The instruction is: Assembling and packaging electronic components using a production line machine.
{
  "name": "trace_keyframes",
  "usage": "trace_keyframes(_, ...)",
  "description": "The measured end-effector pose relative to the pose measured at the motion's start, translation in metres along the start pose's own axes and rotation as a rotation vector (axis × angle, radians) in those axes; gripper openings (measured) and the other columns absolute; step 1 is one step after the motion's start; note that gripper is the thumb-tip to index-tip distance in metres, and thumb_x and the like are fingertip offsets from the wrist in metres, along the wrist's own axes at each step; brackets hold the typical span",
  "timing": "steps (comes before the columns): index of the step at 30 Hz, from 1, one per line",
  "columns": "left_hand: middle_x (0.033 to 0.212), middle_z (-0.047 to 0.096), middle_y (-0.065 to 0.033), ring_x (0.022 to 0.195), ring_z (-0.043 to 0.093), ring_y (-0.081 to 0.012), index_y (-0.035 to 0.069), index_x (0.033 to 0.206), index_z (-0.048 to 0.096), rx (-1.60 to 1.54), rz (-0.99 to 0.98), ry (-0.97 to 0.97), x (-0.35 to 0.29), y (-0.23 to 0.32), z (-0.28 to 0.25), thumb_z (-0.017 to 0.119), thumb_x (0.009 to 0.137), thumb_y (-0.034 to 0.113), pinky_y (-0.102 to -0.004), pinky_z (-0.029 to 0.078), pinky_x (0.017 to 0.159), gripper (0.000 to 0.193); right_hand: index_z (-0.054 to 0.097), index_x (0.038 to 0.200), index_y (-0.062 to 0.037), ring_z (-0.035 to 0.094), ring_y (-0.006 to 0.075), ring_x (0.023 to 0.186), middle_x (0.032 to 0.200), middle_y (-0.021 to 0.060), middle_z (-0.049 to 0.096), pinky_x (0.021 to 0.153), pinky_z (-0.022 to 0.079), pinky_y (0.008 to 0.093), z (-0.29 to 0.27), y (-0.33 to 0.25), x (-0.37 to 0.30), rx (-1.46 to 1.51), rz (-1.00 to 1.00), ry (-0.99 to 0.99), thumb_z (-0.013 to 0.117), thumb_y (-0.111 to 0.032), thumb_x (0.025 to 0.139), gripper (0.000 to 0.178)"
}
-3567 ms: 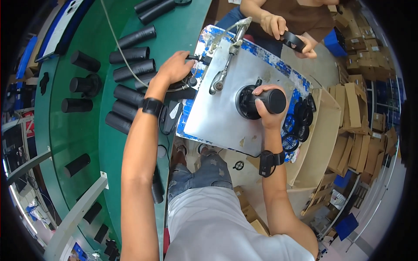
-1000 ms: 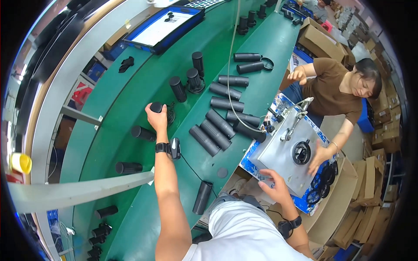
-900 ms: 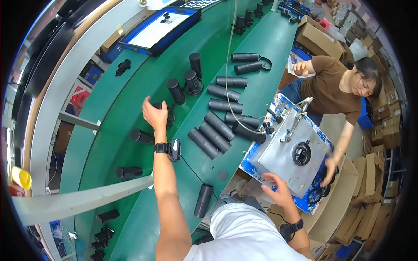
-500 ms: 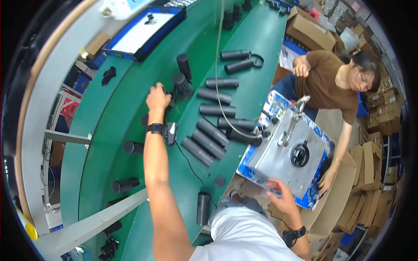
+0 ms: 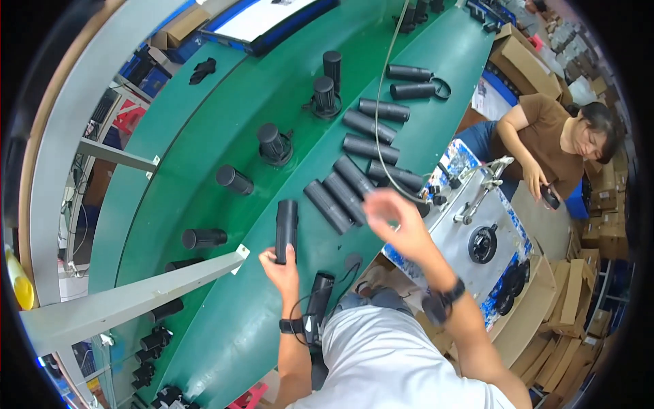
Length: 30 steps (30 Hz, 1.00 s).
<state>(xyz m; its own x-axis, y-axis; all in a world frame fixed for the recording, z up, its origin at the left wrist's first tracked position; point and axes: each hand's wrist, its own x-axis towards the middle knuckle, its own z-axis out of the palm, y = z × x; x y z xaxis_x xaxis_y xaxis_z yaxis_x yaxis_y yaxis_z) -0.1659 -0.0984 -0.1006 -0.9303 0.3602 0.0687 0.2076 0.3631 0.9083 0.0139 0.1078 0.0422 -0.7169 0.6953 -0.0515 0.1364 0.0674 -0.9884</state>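
My left hand [image 5: 281,267] grips the lower end of a black ribbed cylinder [image 5: 287,223], held tilted up above the green bench. Blurred by motion, my right hand [image 5: 398,221] hovers at the end of the nearest lying cylinders, its fingers curved and thumb apart, with nothing visible between them. Beside it, several black cylinders [image 5: 343,198] lie side by side on the bench. Another black cylinder [image 5: 320,293] with a thin cable lies close to my left wrist.
Upright black cylinders with straps [image 5: 274,144] stand along the green conveyor [image 5: 204,146]. A grey metal beam [image 5: 157,290] crosses at lower left. To the right are a metal work plate [image 5: 470,235] with a round black part [image 5: 483,244] and a co-worker [image 5: 541,143] holding a small black piece.
My left hand has come back from the conveyor toward me and now holds a cylinder. My right hand has risen toward the lying cylinders. The co-worker has lifted a black piece. The view has shifted.
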Motion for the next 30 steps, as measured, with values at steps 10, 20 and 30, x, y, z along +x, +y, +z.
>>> trace_keyframes(10, 0.086, 0.05, -0.0161, 0.082, 0.05, -0.035, 0.003, 0.081, 0.047, 0.191, 0.06, -0.373, -0.026, -0.025, 0.018, 0.076, 0.078, 0.023, -0.0433, 0.044, 0.073, 0.035, 0.054, 0.123, -0.01, 0.06, 0.0367, 0.105, 0.123, 0.018, 0.057, 0.091, 0.05, 0.0452, -0.05, 0.028, 0.331, -0.968, -0.138, 0.315, 0.064, -0.017, 0.075, 0.049)
trace_keyframes(20, 0.089, 0.059, -0.0122, 0.07, 0.064, -0.023, 0.003, 0.087, 0.061, 0.117, -0.074, -0.564, -0.025, -0.057, 0.012, 0.071, 0.085, 0.021, -0.0339, 0.054, 0.065, 0.021, 0.061, 0.117, -0.0228, 0.053, 0.0423, 0.108, 0.132, 0.0099, 0.043, 0.094, 0.049, 0.0456, -0.068, 0.073, 0.403, -1.283, 0.035, 0.063, 0.063, 0.003, 0.071, 0.053)
trace_keyframes(30, 0.109, 0.059, -0.0119, 0.09, 0.063, -0.0204, 0.002, 0.111, 0.053, -0.381, -0.098, -0.439, 0.031, 0.032, 0.0, 0.059, 0.092, 0.013, -0.0311, 0.052, 0.076, 0.023, 0.063, 0.109, -0.0099, 0.057, 0.0279, 0.102, 0.119, 0.0112, 0.046, 0.083, 0.05, 0.0352, -0.087, -0.075, 0.2, -0.809, -0.575, 0.28, 0.075, 0.002, 0.07, 0.043)
